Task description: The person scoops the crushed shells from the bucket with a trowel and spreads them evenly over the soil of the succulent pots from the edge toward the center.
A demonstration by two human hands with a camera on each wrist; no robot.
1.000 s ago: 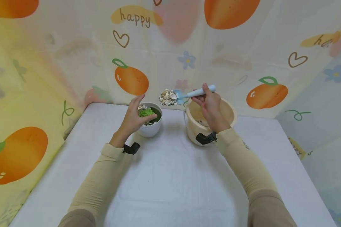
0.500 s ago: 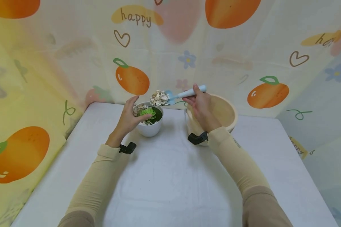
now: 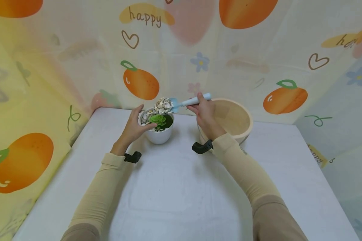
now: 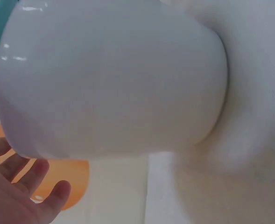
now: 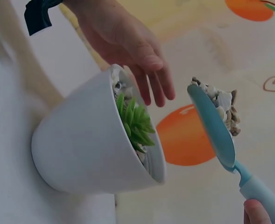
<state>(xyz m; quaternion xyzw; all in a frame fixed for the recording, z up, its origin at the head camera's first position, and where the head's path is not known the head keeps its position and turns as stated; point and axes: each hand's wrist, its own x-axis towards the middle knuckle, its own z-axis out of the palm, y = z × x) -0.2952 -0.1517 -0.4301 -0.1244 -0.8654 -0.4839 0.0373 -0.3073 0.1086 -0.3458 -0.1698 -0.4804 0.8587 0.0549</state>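
Note:
A small white flowerpot (image 3: 158, 136) stands on the table, holding a green succulent (image 3: 158, 119) with pebbles (image 3: 145, 116) at its left and dark soil at the right. My left hand (image 3: 133, 126) is spread at the pot's left rim, thumb toward the front; the right wrist view shows its relaxed fingers (image 5: 152, 88) by the opening. My right hand (image 3: 205, 113) grips the handle of a light-blue garden trowel (image 3: 175, 105). Pale stones (image 3: 163, 105) are heaped on its blade, which hangs over the back of the pot, apart from the rim in the right wrist view.
A larger cream bucket (image 3: 248, 125) stands to the right, partly behind my right hand and forearm. White cloth covers the table (image 3: 181, 187). A printed curtain (image 3: 235, 53) with oranges rises directly behind the table's far edge.
My right hand has carried the loaded trowel leftward, from near the bucket to over the pot. My left hand has drawn slightly left, leaving more of the succulent visible.

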